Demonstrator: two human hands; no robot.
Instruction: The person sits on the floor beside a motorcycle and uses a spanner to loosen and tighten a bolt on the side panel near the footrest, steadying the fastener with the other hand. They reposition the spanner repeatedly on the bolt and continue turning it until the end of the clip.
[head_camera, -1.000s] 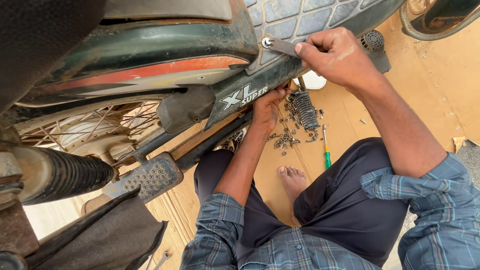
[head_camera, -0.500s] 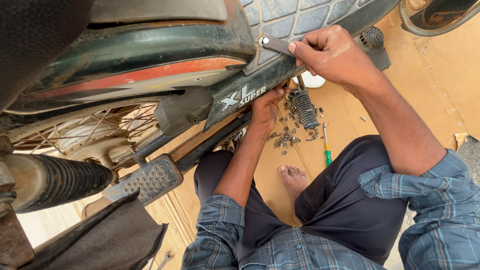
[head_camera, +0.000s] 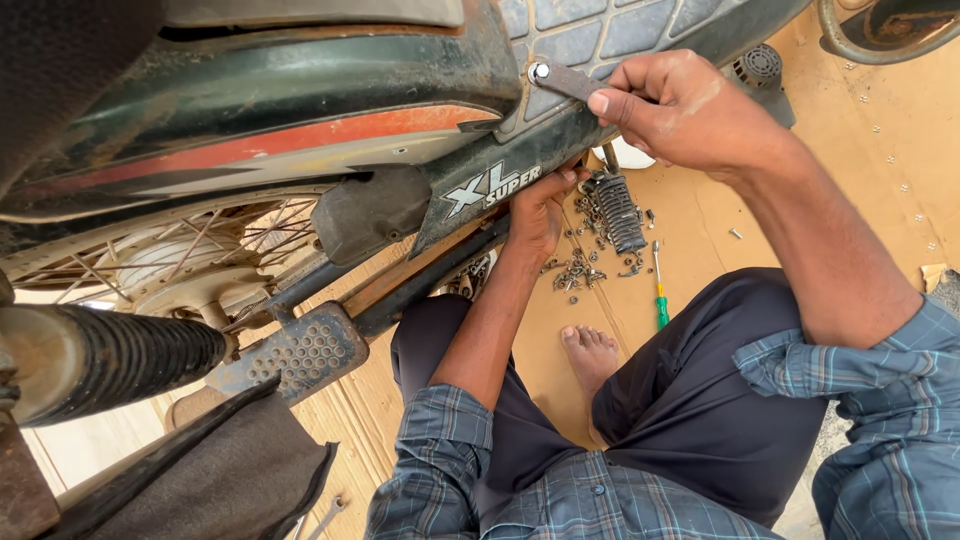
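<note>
Head view
Right hand (head_camera: 690, 110): fingers curled tight around a flat grey wrench (head_camera: 572, 80), whose far end sits on a bolt (head_camera: 539, 71) in the grey ribbed footboard (head_camera: 590, 35) of the moped.
Left hand (head_camera: 540, 210): reaches under the dark green side panel (head_camera: 470, 195); fingertips pressed to its lower edge, grip partly hidden, cannot tell.
Floor: brown board (head_camera: 880, 130) bearing a black spring (head_camera: 620, 210), scattered small screws and nuts (head_camera: 575, 272) and a green-handled screwdriver (head_camera: 660, 295), all just beside the left hand.
Near edge: ribbed footrest (head_camera: 300, 352), spoked wheel (head_camera: 170, 250).

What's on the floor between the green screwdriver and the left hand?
In the head view, a black spring and scattered small screws lie between the screwdriver and left hand.
</note>
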